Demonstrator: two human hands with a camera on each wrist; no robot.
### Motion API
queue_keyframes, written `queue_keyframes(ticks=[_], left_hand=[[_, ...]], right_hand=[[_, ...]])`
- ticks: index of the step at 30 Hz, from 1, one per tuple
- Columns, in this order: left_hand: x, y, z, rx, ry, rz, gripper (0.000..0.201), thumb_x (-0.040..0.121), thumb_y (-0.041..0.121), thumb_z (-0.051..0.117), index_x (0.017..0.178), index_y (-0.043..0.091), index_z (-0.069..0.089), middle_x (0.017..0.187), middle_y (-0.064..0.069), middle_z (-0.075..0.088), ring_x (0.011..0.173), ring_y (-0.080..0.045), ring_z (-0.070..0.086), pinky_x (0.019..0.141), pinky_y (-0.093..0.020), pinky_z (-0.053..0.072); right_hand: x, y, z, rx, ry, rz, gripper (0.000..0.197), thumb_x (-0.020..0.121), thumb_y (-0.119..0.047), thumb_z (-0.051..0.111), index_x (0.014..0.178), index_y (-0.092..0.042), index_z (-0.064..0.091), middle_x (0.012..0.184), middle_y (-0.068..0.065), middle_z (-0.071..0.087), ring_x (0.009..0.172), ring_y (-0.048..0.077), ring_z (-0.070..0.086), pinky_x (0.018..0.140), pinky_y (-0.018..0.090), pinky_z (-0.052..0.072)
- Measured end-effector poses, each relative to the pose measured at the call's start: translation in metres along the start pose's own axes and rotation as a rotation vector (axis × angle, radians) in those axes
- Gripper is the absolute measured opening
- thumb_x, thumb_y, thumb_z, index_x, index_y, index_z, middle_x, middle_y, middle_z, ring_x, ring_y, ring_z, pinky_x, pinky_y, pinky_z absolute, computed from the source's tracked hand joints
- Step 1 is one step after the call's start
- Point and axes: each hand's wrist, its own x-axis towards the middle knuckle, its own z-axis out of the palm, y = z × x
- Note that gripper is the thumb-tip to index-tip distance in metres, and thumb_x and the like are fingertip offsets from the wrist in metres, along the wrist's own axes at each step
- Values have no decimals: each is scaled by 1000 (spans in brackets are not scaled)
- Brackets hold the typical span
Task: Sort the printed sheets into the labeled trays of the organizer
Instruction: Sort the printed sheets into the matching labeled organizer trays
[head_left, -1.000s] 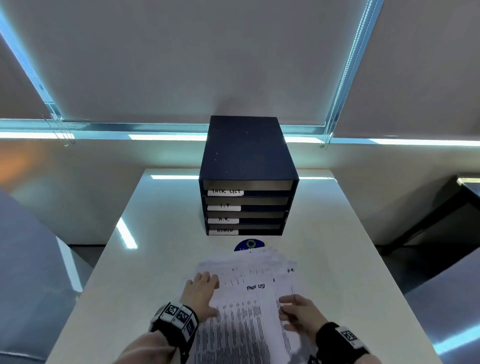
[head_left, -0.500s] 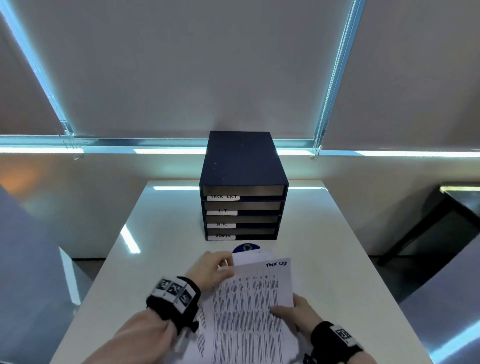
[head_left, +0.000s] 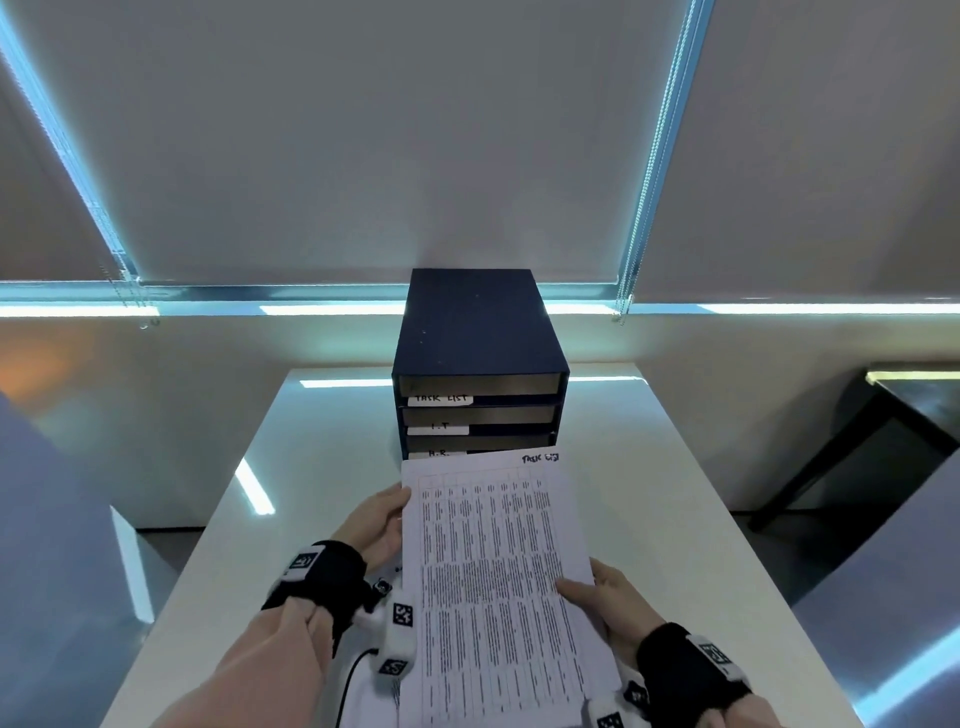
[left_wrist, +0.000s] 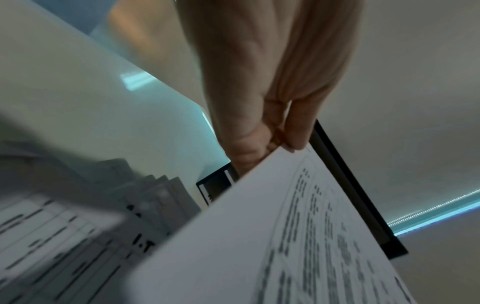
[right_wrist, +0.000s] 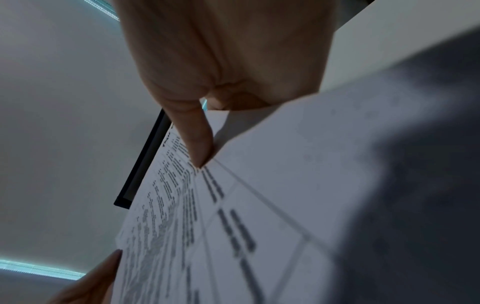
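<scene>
A printed sheet (head_left: 493, 582) headed "TASK LIST" is held up off the table in front of the dark blue organizer (head_left: 478, 332). My left hand (head_left: 382, 519) pinches its left edge; the left wrist view shows thumb and fingers closed on that sheet (left_wrist: 298, 236). My right hand (head_left: 605, 597) pinches the right edge, thumb on top of the sheet (right_wrist: 207, 226). The organizer's trays carry white labels: "TASK LIST" (head_left: 440, 399) on top, "I.T" (head_left: 439, 427) below, then "H.R." half hidden by the sheet. The lowest tray is hidden.
The remaining sheets (left_wrist: 64, 236) lie fanned on the white table (head_left: 649, 493) under the raised one, an "I.T" heading showing. A dark desk (head_left: 883, 426) stands to the right. Closed blinds hang behind the organizer.
Both hands lifted the "TASK LIST" sheet off the fanned pile and raised it toward the organizer. It now covers the lower trays and the blue disc seen earlier.
</scene>
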Motion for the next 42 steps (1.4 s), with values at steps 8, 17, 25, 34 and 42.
queue_keyframes(ticks=[8,17,25,34,42], left_hand=[[7,2,4,-4,92,54,32,103,9,29,129,0,45,112,-21,61,86,-27,67,67,-33,60],[36,65,42,94,137,41,37,103,12,33,134,-4,41,131,-22,52,107,-33,58,100,-45,41],[34,56,41,302,-21,-32,28,99,17,44,125,13,53,119,-13,66,100,-27,67,78,-40,58],[90,48,28,346,256,241,26,100,13,43,123,6,51,87,-9,63,40,-6,46,37,-16,39],[94,78,46,195,171,351,19,95,5,49,113,7,57,100,-6,68,94,-20,66,88,-37,53]], right_hand=[[1,0,5,-25,21,3,48,85,-9,68,129,-12,48,141,14,51,126,29,54,111,36,37],[32,-78,12,-21,101,-19,30,97,3,42,125,-3,51,118,22,65,97,36,67,79,44,55],[96,-162,32,-131,207,-169,31,95,8,40,123,-1,48,109,19,60,79,25,63,69,35,52],[124,-162,20,-53,117,-31,16,92,-2,57,107,-2,55,82,9,58,41,10,46,33,17,35],[156,-185,59,275,15,-162,26,97,9,35,117,1,48,109,16,61,102,28,62,95,41,52]])
